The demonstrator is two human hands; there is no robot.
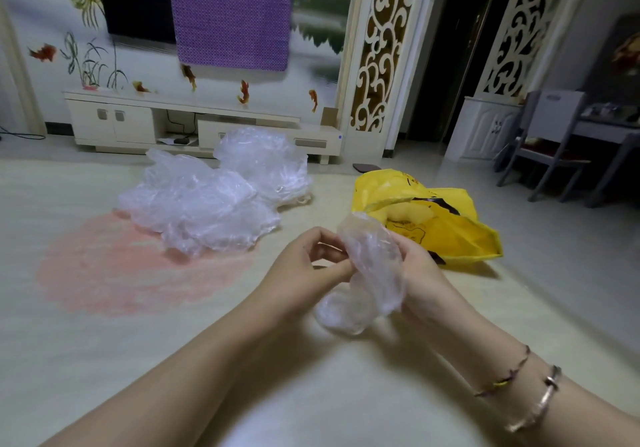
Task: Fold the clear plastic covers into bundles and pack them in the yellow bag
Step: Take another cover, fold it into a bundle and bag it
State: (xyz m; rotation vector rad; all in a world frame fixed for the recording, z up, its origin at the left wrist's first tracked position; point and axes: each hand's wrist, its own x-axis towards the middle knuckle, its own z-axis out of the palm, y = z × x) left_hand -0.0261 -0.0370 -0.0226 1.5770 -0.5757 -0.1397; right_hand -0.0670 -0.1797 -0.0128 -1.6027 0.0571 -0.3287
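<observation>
Hands met over the floor (104, 342), just in front of the yellow bag (446, 218). The right hand (415, 270) had its fingers curled round a crumpled clear cover (374, 266), which hung down from the grip in a loose lump. The left hand (311, 263) pinched the same cover's edge between thumb and fingertips. Two bracelets (526, 387) sat on the right wrist. The bag lay on the floor, its mouth gaping toward the hands. Left of the bag, more clear covers lay heaped in a pile (214, 190). Behind that pile stood a low white cabinet (138, 117) against the wall.
</observation>
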